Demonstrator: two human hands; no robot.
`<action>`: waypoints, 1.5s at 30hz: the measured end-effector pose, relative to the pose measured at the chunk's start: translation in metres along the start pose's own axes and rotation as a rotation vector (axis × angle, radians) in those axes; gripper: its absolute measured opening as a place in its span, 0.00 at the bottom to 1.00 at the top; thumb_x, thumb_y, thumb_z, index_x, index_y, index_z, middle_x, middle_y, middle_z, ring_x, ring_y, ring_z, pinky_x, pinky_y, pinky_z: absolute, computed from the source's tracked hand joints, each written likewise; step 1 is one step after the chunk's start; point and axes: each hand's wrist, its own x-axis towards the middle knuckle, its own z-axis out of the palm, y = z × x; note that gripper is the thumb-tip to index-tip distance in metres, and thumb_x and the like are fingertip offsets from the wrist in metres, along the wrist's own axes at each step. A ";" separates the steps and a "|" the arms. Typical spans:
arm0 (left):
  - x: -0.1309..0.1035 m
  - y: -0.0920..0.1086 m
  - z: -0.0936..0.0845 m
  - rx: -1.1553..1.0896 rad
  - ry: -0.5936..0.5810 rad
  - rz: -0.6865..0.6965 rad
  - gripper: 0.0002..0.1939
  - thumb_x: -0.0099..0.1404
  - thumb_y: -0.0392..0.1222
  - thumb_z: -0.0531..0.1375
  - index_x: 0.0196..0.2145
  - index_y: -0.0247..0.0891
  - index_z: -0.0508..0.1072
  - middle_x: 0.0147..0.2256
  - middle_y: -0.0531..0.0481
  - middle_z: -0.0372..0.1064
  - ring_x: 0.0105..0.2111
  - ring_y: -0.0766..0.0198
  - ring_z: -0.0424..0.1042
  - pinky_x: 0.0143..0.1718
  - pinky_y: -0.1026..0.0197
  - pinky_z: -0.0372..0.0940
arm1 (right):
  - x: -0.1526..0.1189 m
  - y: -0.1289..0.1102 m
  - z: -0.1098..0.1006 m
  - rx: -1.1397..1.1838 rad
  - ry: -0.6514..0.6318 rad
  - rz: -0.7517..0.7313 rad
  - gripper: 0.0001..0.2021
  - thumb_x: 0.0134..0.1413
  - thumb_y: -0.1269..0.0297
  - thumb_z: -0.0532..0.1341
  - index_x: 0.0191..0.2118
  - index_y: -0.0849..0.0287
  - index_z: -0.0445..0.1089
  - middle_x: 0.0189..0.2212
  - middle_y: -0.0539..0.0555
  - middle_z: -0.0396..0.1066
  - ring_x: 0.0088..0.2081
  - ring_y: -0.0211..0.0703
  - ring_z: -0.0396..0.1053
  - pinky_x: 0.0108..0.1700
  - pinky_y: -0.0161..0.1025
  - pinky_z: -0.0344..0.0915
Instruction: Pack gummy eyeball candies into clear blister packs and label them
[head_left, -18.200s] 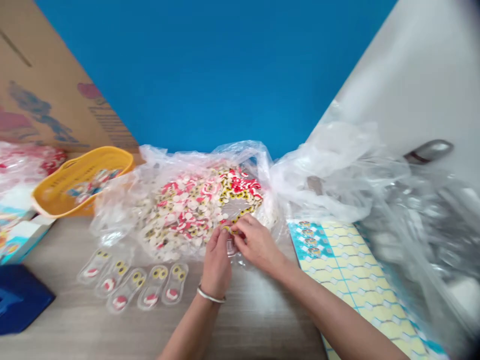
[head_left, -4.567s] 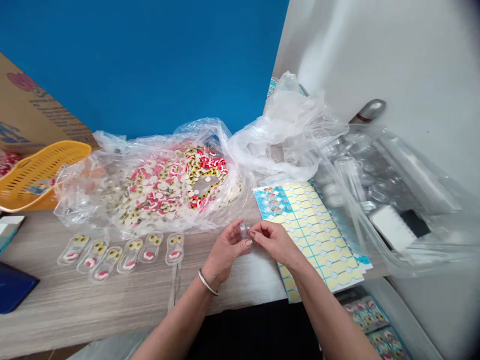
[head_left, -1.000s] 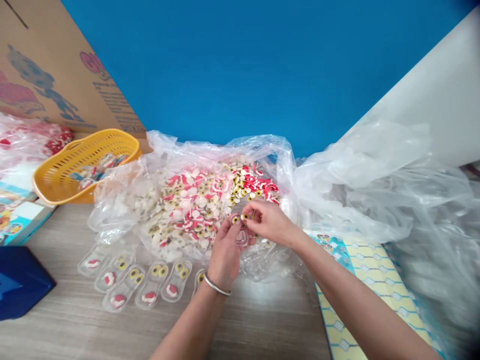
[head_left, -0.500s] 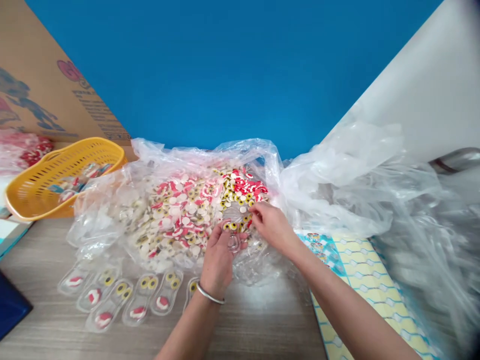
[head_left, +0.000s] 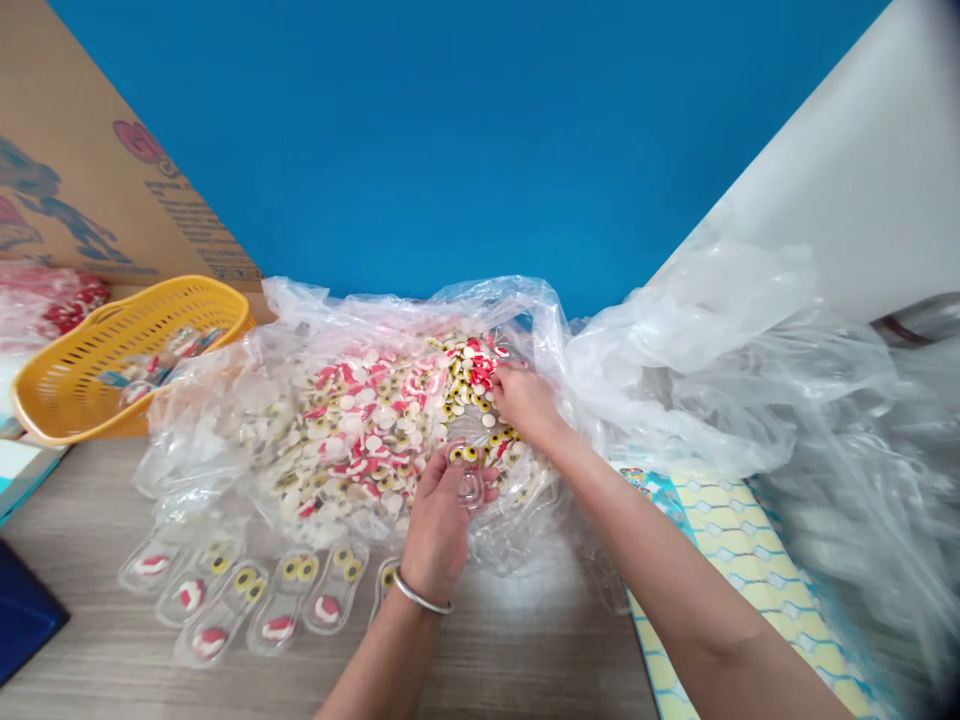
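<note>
My left hand (head_left: pixel 441 510) holds a clear plastic blister tray (head_left: pixel 469 488) with two yellow-rimmed eye pieces (head_left: pixel 463 454) in its upper end. The tray's lower hollow shows no red piece. My right hand (head_left: pixel 527 403) reaches into the clear plastic bag (head_left: pixel 517 290), its fingertips bent together at a heap of red-and-white pieces (head_left: pixel 482 367); whether they grip one is hidden. Mixed eye pieces, white discs and red-and-white pieces (head_left: pixel 367 420) fill the bag. Several filled blister trays (head_left: pixel 277 600) lie in a row on the table at the lower left.
A yellow basket (head_left: pixel 67 385) holding small packed items stands at the left, before a cardboard box (head_left: pixel 97 150). Crumpled clear plastic (head_left: pixel 697 370) and a yellow patterned sheet (head_left: pixel 742 560) lie at the right. A blue panel (head_left: pixel 465 150) rises behind; a dark blue object (head_left: pixel 26 610) sits lower left.
My right hand has moved up and slightly left, from beside the blister tray to the red-and-white heap. My left hand has stayed almost still with the tray.
</note>
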 end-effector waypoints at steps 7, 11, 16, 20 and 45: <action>0.001 -0.002 -0.002 -0.007 0.005 0.005 0.23 0.54 0.46 0.69 0.46 0.38 0.70 0.40 0.46 0.75 0.34 0.57 0.79 0.32 0.60 0.72 | -0.006 0.008 -0.002 0.161 0.056 0.013 0.09 0.62 0.70 0.56 0.40 0.59 0.75 0.39 0.55 0.76 0.41 0.43 0.72 0.44 0.35 0.62; -0.001 -0.001 0.000 0.003 0.007 0.006 0.23 0.53 0.47 0.70 0.44 0.38 0.70 0.40 0.46 0.76 0.33 0.57 0.79 0.31 0.60 0.72 | 0.009 -0.003 0.003 0.140 0.113 0.045 0.11 0.62 0.65 0.57 0.47 0.57 0.74 0.45 0.58 0.74 0.42 0.45 0.72 0.44 0.37 0.64; -0.001 0.001 -0.001 -0.030 0.008 -0.018 0.22 0.54 0.45 0.70 0.44 0.38 0.71 0.38 0.46 0.75 0.33 0.57 0.79 0.31 0.60 0.72 | 0.018 0.002 0.005 0.254 0.122 0.056 0.09 0.59 0.71 0.55 0.37 0.59 0.74 0.39 0.57 0.74 0.40 0.44 0.71 0.46 0.38 0.64; -0.006 0.006 0.001 -0.120 -0.053 -0.029 0.20 0.57 0.46 0.69 0.46 0.39 0.72 0.41 0.45 0.75 0.37 0.54 0.79 0.36 0.56 0.74 | -0.022 0.010 -0.010 0.696 0.023 0.066 0.04 0.55 0.70 0.58 0.36 0.58 0.69 0.29 0.49 0.72 0.31 0.40 0.69 0.37 0.37 0.66; -0.106 -0.080 0.070 0.157 -0.305 -0.210 0.25 0.51 0.28 0.67 0.47 0.37 0.71 0.45 0.46 0.75 0.42 0.59 0.77 0.41 0.61 0.74 | -0.293 0.075 -0.036 0.502 0.306 0.179 0.10 0.67 0.67 0.56 0.49 0.55 0.72 0.42 0.54 0.72 0.40 0.40 0.73 0.43 0.37 0.69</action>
